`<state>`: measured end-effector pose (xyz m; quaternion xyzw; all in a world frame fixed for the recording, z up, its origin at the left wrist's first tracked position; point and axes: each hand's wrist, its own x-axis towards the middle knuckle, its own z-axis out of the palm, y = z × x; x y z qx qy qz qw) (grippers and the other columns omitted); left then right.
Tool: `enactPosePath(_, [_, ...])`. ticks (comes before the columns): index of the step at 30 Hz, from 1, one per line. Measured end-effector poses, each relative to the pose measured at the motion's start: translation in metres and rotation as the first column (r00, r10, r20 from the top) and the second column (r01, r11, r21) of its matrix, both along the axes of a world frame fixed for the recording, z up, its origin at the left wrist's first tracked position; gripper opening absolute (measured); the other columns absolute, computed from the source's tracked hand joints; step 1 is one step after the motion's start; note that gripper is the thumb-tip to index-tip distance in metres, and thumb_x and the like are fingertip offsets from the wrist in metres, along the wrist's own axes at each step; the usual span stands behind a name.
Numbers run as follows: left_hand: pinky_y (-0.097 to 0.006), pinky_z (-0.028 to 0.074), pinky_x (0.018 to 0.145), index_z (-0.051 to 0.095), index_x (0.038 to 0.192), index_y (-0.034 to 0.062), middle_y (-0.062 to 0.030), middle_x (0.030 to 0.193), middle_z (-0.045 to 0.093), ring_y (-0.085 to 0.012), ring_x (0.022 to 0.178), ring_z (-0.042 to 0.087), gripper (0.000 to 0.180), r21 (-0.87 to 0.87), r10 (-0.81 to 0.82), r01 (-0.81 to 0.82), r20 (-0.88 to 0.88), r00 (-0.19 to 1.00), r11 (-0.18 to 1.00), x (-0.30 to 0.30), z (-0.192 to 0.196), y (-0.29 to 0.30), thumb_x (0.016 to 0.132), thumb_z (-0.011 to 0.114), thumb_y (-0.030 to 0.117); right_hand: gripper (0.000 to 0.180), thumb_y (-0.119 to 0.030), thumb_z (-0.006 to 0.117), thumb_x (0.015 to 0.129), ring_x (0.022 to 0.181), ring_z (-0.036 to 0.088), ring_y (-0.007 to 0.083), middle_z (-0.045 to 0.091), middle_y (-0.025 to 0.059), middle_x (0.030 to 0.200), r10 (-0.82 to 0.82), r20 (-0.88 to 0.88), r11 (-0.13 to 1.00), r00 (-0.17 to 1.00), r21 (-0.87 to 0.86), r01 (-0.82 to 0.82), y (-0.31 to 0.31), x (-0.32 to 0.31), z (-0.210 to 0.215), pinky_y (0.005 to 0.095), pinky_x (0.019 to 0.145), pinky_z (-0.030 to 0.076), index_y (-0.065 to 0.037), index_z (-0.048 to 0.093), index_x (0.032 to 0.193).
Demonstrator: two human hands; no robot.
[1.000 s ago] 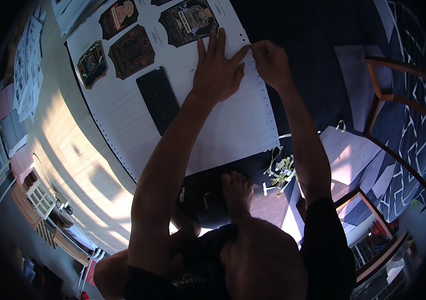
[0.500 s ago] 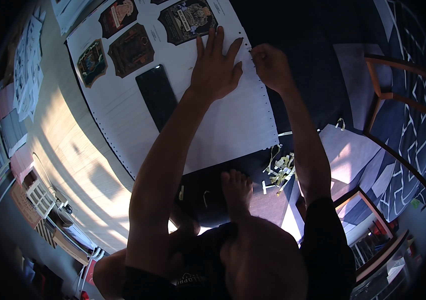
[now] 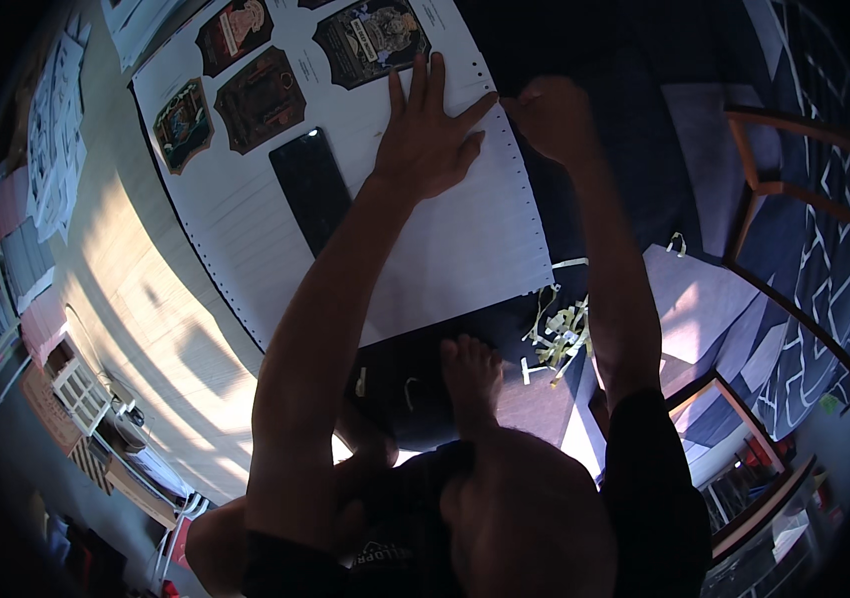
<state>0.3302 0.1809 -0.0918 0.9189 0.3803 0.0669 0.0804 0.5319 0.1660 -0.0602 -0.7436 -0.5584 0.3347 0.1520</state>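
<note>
Your left hand (image 3: 430,140) lies flat, fingers spread, on the big white sheet (image 3: 445,249). Your right hand (image 3: 550,120) pinches its holed edge.

Dark phone screen (image 3: 311,187) on white sheet (image 3: 465,249)

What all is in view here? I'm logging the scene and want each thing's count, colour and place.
paper sheet: one, white, large, with punched holes along its edges, spread on the floor
printed cards: four or more, dark with pictures, at the sheet's far end
phone: one, black, flat on the sheet left of the left hand
paper strips: a small pile, pale yellow, on the dark mat by the sheet's near right corner
wooden chair: one, brown, at the right
patterned rug: one, dark with pale lines, under the chair
left hand: flat on the sheet, fingers spread
right hand: at the sheet's right edge
bare foot: one, on the dark mat
</note>
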Motion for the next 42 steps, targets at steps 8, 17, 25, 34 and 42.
enactPosePath(8, [-0.071, 0.017, 0.116, 0.044, 0.152, 0.0353, -0.0397, 0.157, 0.020, -0.0553, 0.150, 0.013, 0.053, 0.027, -0.040, 0.042, -0.066, 0.997, 0.999, -0.001, 0.005, 0.000, 0.102, 0.049, 0.051, 0.020, -0.014, 0.068, 0.092, 0.058, 0.066, 0.0112, 0.070, 0.0113, 0.075, -0.231, -0.485, 0.958, 0.843, 0.038, 0.284, -0.025, 0.025, -0.018, 0.0263, 0.051, 0.052, 0.005, 0.072, 0.099])
enactPosePath(17, [-0.068, 0.016, 0.118, 0.034, 0.153, 0.0067, -0.0383, 0.156, 0.025, -0.0532, 0.149, 0.019, 0.067, -0.095, -0.001, 0.011, 0.105, 0.994, 0.995, -0.007, 0.001, 0.008, 0.098, 0.058, 0.037, 0.017, -0.007, 0.066, 0.091, 0.083, 0.073, 0.0257, 0.073, 0.0186, 0.097, 0.030, -0.188, 0.952, 0.982, 0.306, 0.029, -0.019, 0.001, -0.018, 0.0323, 0.073, 0.058, 0.001, 0.071, 0.105])
enactPosePath(25, [-0.067, 0.016, 0.119, 0.041, 0.150, 0.0106, -0.0357, 0.155, 0.029, -0.0517, 0.149, 0.021, 0.065, -0.075, 0.022, -0.013, 0.129, 0.991, 0.997, -0.006, -0.001, 0.006, 0.094, 0.060, 0.038, 0.014, -0.004, 0.068, 0.089, 0.083, 0.073, 0.0254, 0.071, 0.0167, 0.095, 0.081, -0.153, 0.951, 0.985, 0.309, -0.030, -0.015, -0.004, -0.016, 0.0342, 0.073, 0.058, 0.000, 0.071, 0.103])
enactPosePath(34, [-0.067, 0.016, 0.119, 0.040, 0.150, 0.0057, -0.0361, 0.155, 0.029, -0.0516, 0.149, 0.022, 0.069, -0.061, 0.030, -0.021, 0.150, 0.988, 0.998, -0.007, -0.005, 0.005, 0.092, 0.061, 0.037, 0.012, -0.005, 0.070, 0.091, 0.080, 0.072, 0.0261, 0.071, 0.0161, 0.094, 0.145, -0.006, 0.883, 0.989, 0.453, -0.127, -0.016, -0.006, -0.027, 0.0339, 0.071, 0.058, 0.000, 0.071, 0.102])
enactPosePath(42, [-0.066, 0.016, 0.120, 0.040, 0.149, 0.0048, -0.0359, 0.156, 0.028, -0.0509, 0.149, 0.022, 0.070, -0.061, 0.041, -0.032, 0.152, 0.987, 0.998, -0.005, -0.007, 0.003, 0.091, 0.062, 0.037, 0.005, -0.002, 0.069, 0.089, 0.081, 0.071, 0.0301, 0.069, 0.0156, 0.093, 0.104, -0.023, 0.911, 0.994, 0.404, -0.086, -0.015, -0.011, -0.026, 0.0396, 0.073, 0.057, 0.000, 0.067, 0.093])
